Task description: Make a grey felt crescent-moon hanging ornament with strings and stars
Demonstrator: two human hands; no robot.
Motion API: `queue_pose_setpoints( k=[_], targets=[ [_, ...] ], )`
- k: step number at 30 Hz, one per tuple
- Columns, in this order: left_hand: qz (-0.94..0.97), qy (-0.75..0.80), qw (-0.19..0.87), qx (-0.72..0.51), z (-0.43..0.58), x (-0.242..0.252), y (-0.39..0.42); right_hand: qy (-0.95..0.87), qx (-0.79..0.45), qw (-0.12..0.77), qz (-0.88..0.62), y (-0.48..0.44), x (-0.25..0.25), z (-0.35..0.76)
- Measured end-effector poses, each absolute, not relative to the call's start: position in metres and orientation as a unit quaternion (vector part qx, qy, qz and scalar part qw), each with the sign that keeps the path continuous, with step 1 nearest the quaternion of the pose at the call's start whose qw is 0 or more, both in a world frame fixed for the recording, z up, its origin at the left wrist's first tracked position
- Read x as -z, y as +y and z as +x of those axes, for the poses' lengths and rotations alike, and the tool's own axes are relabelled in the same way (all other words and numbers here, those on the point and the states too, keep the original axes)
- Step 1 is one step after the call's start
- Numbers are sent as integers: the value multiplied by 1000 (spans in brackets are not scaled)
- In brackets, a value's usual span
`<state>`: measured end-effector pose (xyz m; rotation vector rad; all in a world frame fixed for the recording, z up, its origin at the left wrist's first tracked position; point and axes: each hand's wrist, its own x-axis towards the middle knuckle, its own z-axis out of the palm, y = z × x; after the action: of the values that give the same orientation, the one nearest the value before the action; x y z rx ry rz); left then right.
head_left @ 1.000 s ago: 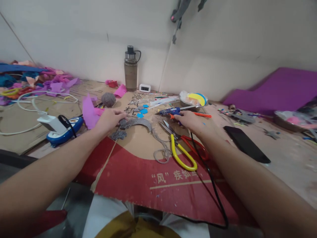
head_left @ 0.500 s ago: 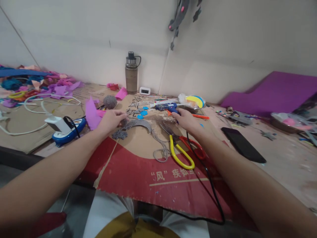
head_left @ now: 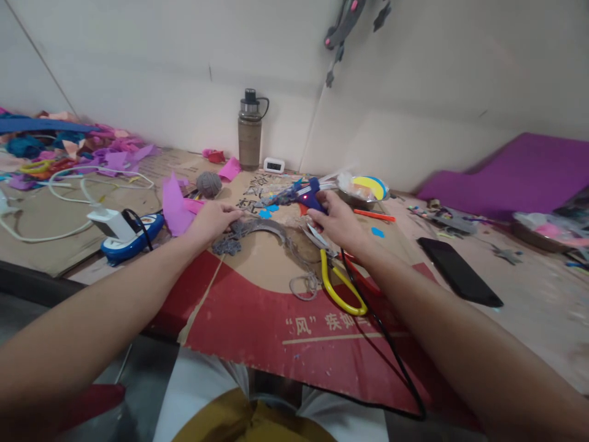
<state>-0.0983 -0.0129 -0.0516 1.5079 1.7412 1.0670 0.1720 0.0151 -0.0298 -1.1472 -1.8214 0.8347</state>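
Note:
My right hand (head_left: 334, 215) is wrapped round the handle of a blue glue gun (head_left: 308, 193), which is raised over the cardboard with its nozzle to the left. My left hand (head_left: 218, 221) is closed at the left end of a grey felt crescent (head_left: 264, 227); its fingertips pinch a grey piece. Grey felt pieces (head_left: 226, 246) lie just below that hand. Grey yarn (head_left: 306, 285) trails from the crescent's right end. Scissors with yellow and red handles (head_left: 340, 291) rest under my right wrist. Blue cutouts (head_left: 267, 212) lie between the hands.
A bottle (head_left: 250, 135) and a small clock (head_left: 274, 164) stand by the wall. The yarn ball (head_left: 208, 184) and power strip (head_left: 133, 236) are at left, the phone (head_left: 460, 271) at right. The gun's black cable (head_left: 396, 356) loops over the cardboard (head_left: 257, 331).
My right hand has lifted the glue gun, and more of its body and a red light now show. My left hand stays at the crescent. The view has shifted slightly.

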Motion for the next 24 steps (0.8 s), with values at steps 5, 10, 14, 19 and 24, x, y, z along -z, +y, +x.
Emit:
queue_pose_setpoints(
  k=[5, 10, 14, 19, 24],
  targets=[
    [576, 615, 307, -443, -99, 48, -16, -616, -360, 427, -556, 35, 32, 200],
    [580, 591, 289, -480, -94, 36, -23, -659, -172, 272, -680, 41, 39, 230],
    [556, 539, 345, -529, -91, 28, -27, -696, -27, 350, -626, 30, 31, 216],
    [495, 472, 476, -552, -79, 19, -40, -764, -317, 413, -383, 1, 12, 160],
    [478, 441, 553, -520, -65, 11, -53, -763, -421, 419, -256, -10, 10, 121]
  ],
)
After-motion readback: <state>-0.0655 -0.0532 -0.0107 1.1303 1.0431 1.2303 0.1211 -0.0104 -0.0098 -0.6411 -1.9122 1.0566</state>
